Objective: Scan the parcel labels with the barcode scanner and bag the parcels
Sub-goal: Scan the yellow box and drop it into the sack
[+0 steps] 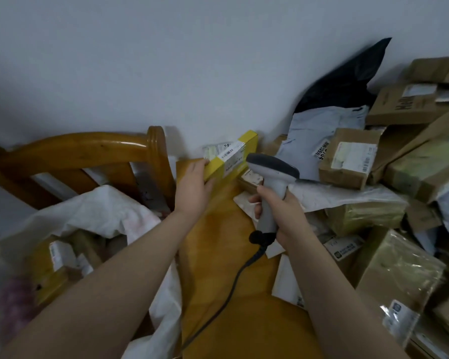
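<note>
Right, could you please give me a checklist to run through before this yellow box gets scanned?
1. Left hand holds the yellow box: ok.
2. Right hand grips the scanner: ok.
3. Label in plain sight: ok.
4. Scanner aimed at the label: cannot tell.
5. White bag open: ok.
6. Cable untangled: ok.

Cardboard box [389, 110], upper right: "Hell"; label [231, 151] on yellow parcel [249, 140] blurred.
</note>
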